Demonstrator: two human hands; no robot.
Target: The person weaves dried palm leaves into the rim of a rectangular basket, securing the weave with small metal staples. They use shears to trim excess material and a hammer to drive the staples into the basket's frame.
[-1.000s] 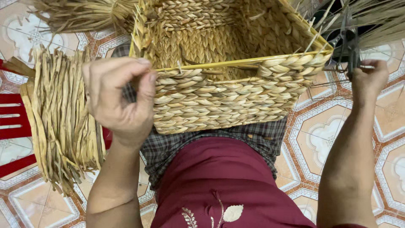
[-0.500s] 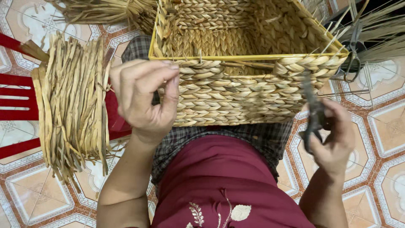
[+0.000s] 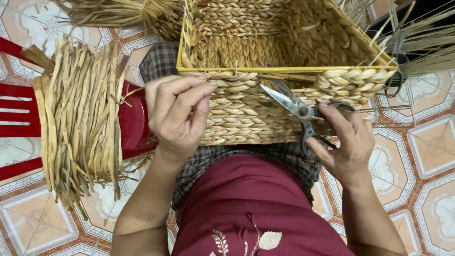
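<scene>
Basket (image 3: 265,114), woven of braided straw on a yellow frame, rests against my lap with its open mouth facing up and its near wall towards me. I see my left hand (image 3: 177,116) pressed on that near wall just under the rim, its fingers (image 3: 189,92) curled together and pinched on the braid at the upper left corner. My right hand (image 3: 346,144) holds scissors (image 3: 296,106) by the dark handles, its grip closed around them; the blades stand slightly parted and point up-left across the near wall, tips just below the yellow rim. Loose straw ends stick out along the rim at the right corner. A bundle (image 3: 80,123) of flat dried strips lies draped over a red stool (image 3: 132,121) to my left, well apart from the scissors. More loose straw (image 3: 118,12) lies beyond the basket on the tiled floor (image 3: 417,156). A maroon garment covers my lap below the basket.
</scene>
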